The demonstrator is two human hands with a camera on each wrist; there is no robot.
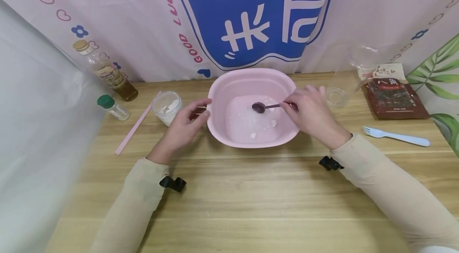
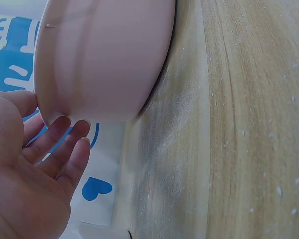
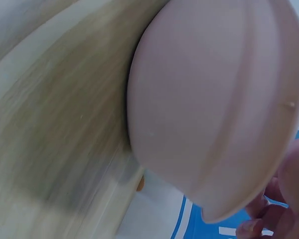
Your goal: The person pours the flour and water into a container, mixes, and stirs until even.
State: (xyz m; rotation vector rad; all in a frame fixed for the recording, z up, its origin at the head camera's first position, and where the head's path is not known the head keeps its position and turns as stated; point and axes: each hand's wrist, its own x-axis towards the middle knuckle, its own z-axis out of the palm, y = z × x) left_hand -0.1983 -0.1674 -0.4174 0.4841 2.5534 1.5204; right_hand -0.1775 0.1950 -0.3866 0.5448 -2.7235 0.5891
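In the head view my right hand (image 1: 309,110) pinches the handle of a small dark spoon (image 1: 259,107) over a pink plastic basin (image 1: 252,144). White powder (image 1: 247,119) and a few lumps lie scattered on the basin floor. My left hand (image 1: 183,124) is at the basin's left rim from outside, thumb and fingertips touching its edge. Up close in the left wrist view, the fingers of the left hand (image 2: 35,169) are loosely bent beside the basin wall (image 2: 109,55). Only part of the right hand (image 3: 284,204) shows in the right wrist view, with the spoon hidden.
Left of the basin stand a jar of white powder (image 1: 167,105), pink chopsticks (image 1: 138,123), a green-capped shaker (image 1: 114,107) and an oil bottle (image 1: 109,71). On the right are a clear container (image 1: 337,97), a brown spice packet (image 1: 392,95) and a blue fork (image 1: 396,136).
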